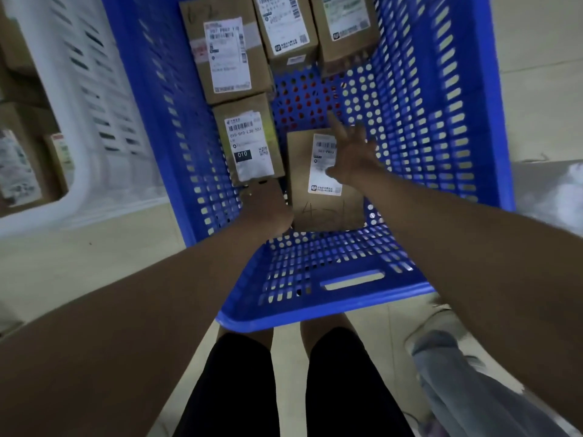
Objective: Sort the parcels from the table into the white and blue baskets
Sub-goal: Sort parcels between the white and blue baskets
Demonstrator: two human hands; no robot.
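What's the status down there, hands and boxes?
Right hand open over nearest parcel in blue basket. Left hand beside it, grip unclear. Four more parcels inside. Nothing blocking.

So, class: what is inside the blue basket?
Five brown labelled parcels lie in the blue basket; both hands, left and right, reach in. The arms cover part of the floor.

Blue basket [441, 99] showing perforated slot pattern; brown parcels [325, 181] wearing white barcode labels; white basket [82, 152] sitting alongside.

Dim, bluish indoor light, soft shadows, strong wide-angle bending at the edges, motion blur smearing the left side
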